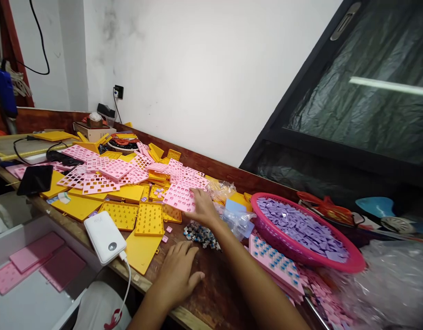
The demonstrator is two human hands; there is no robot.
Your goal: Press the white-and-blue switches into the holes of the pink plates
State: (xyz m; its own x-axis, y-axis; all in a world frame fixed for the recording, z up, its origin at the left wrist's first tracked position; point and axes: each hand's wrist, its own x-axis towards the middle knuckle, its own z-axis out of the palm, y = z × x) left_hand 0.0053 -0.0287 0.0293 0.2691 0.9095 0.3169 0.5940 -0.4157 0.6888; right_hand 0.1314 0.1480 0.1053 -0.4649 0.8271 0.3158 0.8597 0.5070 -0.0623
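My right hand reaches forward and grips the right edge of a pink panel with rows of square holes. The panel lies over other pink and yellow pieces. My left hand rests on the brown table, its fingers stretched out and the thumb apart, holding nothing. Between the hands is a small pile of blue, black and white parts. Two small pink-lilac squares lie ahead of my left hand. Close by are yellow trays with pegs.
At right stands a pink basket of lilac pieces, beside a stack of pink panels with blue parts. A white power bank with a cable sits on the table's front edge. A white drawer holds pink plates. Clear plastic bags lie nearby.
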